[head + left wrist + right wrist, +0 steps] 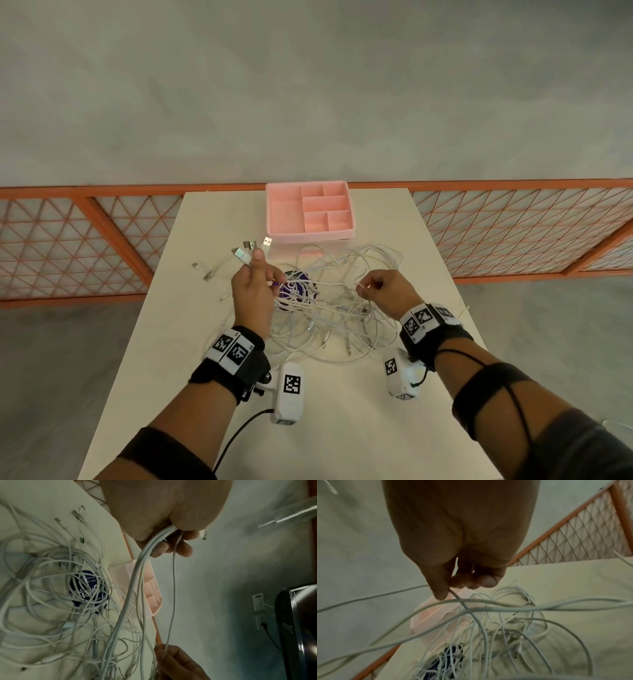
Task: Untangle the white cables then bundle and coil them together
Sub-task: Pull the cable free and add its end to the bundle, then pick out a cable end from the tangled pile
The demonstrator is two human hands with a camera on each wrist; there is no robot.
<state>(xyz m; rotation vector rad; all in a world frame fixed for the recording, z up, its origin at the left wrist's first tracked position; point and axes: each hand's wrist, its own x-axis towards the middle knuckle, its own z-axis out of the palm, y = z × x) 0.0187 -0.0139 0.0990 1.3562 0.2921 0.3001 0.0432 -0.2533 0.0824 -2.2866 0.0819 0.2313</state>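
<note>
A tangle of white cables (335,308) lies across the middle of the cream table (359,428). My left hand (255,274) is raised over its left side and grips several cable ends, whose USB plugs (250,249) stick up past the thumb. In the left wrist view those cables (137,574) run down from my left hand (171,540) into the pile. My right hand (368,286) hovers over the right side and pinches one thin cable between thumb and forefinger. The right wrist view shows that cable (471,612) leaving my right hand (448,589) downward.
A pink divided tray (310,236) stands at the table's far edge behind the pile. A dark blue round sticker (294,289) lies under the cables. Loose plug ends (202,270) lie left of the pile. An orange mesh fence (85,240) runs behind the table.
</note>
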